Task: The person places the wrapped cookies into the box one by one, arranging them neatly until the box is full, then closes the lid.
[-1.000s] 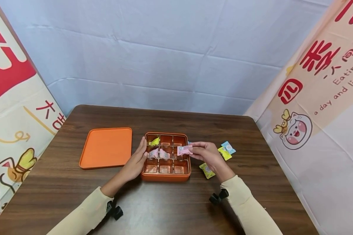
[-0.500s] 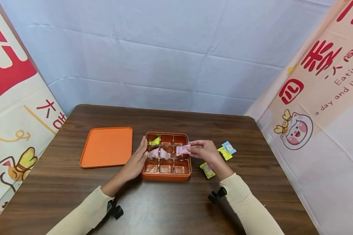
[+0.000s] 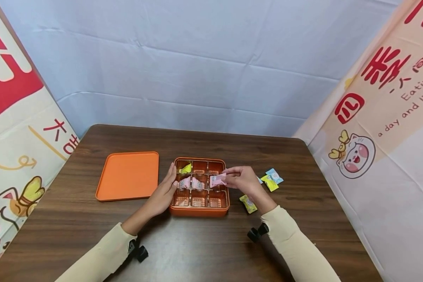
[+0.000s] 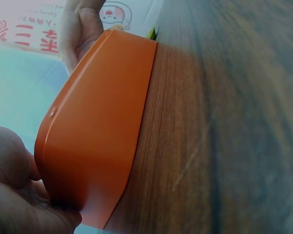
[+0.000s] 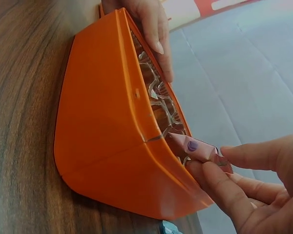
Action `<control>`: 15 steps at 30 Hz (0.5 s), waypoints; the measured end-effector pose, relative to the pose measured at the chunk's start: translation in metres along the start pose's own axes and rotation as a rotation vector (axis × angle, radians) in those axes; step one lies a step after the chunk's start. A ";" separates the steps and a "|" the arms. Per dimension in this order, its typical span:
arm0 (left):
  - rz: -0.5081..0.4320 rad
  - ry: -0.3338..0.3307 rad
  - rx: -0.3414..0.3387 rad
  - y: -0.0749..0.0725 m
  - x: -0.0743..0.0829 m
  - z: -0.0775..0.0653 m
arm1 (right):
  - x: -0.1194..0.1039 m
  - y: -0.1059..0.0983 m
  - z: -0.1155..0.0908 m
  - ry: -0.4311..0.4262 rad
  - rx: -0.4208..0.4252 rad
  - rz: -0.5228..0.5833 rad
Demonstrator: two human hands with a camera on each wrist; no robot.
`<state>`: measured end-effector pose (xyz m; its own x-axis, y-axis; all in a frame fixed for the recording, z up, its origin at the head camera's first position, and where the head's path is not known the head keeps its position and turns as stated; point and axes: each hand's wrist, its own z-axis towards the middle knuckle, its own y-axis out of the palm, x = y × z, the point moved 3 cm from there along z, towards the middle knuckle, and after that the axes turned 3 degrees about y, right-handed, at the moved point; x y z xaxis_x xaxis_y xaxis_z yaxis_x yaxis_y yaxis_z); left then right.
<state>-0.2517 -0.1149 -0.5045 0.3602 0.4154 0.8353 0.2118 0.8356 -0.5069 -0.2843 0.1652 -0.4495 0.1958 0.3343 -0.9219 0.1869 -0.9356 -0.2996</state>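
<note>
An orange box (image 3: 198, 212) with a clear divided insert stands on the table. My left hand (image 3: 161, 195) rests along its left wall, fingers fairly straight and thumb near the rim. My right hand (image 3: 244, 181) pinches one end of a pink wrapped candy (image 3: 217, 180) between thumb and fingers, over the right compartment of the middle row. In the right wrist view that pink candy (image 5: 198, 147) is at the box rim, its far end over the insert. Two pink candies (image 3: 197, 184) lie in the middle row's left and centre compartments. A yellow candy (image 3: 185, 169) lies in the back left compartment.
An orange lid (image 3: 128, 175) lies flat to the left of the box. Right of the box are a yellow-green candy (image 3: 248, 204), a yellow candy (image 3: 269, 183) and a blue candy (image 3: 274, 176). Another blue wrapper partly shows behind my right hand.
My right hand has moved slightly left with the pink candy, further over the right middle compartment. The left hand stays against the box.
</note>
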 end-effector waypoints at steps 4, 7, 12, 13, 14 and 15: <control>0.002 0.000 0.004 0.000 0.000 0.000 | -0.001 0.002 0.001 0.000 -0.005 -0.025; 0.001 0.001 0.005 -0.001 0.001 0.000 | -0.002 0.003 0.002 -0.001 -0.013 -0.032; 0.003 0.004 0.007 -0.001 0.000 0.000 | -0.003 0.004 0.002 -0.004 -0.020 -0.031; 0.004 0.003 0.006 -0.001 0.000 0.000 | -0.004 0.004 0.001 -0.006 -0.021 -0.035; 0.006 0.003 0.007 -0.001 0.000 0.000 | -0.004 0.004 0.001 -0.008 -0.022 -0.041; 0.007 0.002 0.007 -0.001 0.000 0.000 | -0.004 0.004 0.001 -0.012 -0.022 -0.049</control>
<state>-0.2515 -0.1154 -0.5038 0.3634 0.4209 0.8312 0.2030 0.8349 -0.5116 -0.2851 0.1595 -0.4469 0.1747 0.3785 -0.9090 0.2170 -0.9153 -0.3395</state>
